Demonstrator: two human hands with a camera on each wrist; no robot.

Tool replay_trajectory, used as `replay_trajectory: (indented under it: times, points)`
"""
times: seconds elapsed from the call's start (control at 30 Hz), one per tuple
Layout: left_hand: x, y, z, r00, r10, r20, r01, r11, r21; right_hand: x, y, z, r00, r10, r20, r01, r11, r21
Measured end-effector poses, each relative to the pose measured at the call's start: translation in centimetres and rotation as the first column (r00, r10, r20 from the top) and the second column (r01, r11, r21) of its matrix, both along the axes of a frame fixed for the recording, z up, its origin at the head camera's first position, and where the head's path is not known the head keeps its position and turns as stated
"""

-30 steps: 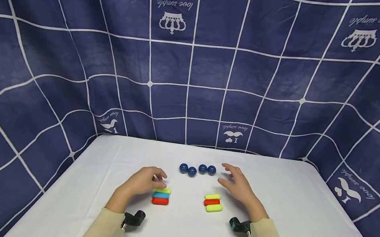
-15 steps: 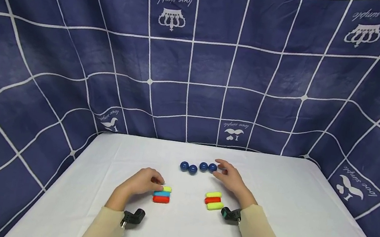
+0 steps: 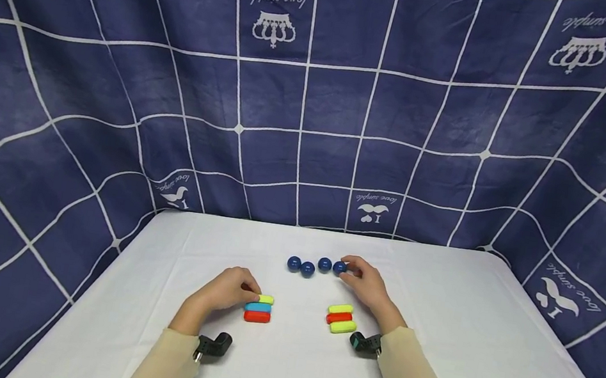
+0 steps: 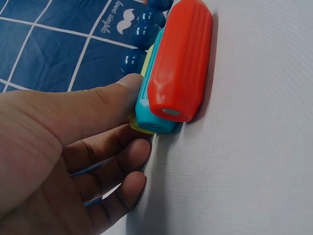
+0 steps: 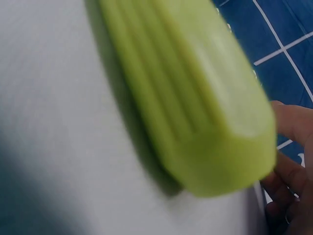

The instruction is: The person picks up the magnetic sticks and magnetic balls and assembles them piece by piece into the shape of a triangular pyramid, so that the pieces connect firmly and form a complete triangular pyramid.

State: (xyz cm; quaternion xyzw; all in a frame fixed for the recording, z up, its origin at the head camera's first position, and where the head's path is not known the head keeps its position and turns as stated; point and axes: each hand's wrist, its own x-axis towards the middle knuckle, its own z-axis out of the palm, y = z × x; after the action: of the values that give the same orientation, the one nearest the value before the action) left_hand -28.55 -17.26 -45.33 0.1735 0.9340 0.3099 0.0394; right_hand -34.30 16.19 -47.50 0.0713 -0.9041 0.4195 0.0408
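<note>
My left hand (image 3: 228, 287) pinches the left end of a yellow-green building stick (image 3: 267, 299) between thumb and fingers. Beside that stick lie a blue stick (image 3: 258, 307) and a red stick (image 3: 257, 317), seen close up in the left wrist view with pale metallic spots on their ends. At the back, my right hand (image 3: 372, 285) has thumb and forefinger around the rightmost dark blue ball (image 3: 339, 268). That grip is hidden in the right wrist view, where a yellow-green stick (image 5: 195, 98) fills the middle and only part of the hand (image 5: 293, 166) shows.
Several dark blue balls stand in a row, among them a middle ball (image 3: 324, 265) and a left ball (image 3: 294, 264). A red stick (image 3: 340, 318) lies between two yellow-green ones on the right. A white cloth (image 3: 278, 366) covers the table; a blue checked curtain (image 3: 338, 103) hangs behind.
My right hand has moved left and closed its fingertips around the rightmost ball. My left hand's fingertips have come down onto the yellow-green stick. The sticks and balls lie about where they were.
</note>
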Motion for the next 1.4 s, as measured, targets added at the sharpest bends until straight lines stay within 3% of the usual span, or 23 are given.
replay_trajectory:
  times: [0.47,0.9,1.13,1.4]
  points:
    - [-0.1,0.4,-0.1,0.999,0.039,-0.029,-0.038,0.999,0.024,0.5,-0.2,-0.8,0.998,-0.055,-0.036,0.051,0.994,-0.093]
    - [-0.4,1.2,-0.1,0.993,0.105,-0.046,-0.103,0.994,0.035,1.4,-0.1,-1.2,0.997,-0.061,-0.044,0.057,0.995,-0.076]
    - [-0.2,2.4,0.2,0.99,0.128,-0.063,-0.126,0.991,0.042,1.7,0.2,-1.0,0.999,-0.033,0.002,0.033,0.993,-0.11]
    - [-0.3,3.7,0.7,0.984,0.171,-0.049,-0.164,0.978,0.128,1.8,0.1,-0.4,0.998,0.045,0.04,-0.035,0.975,-0.219]
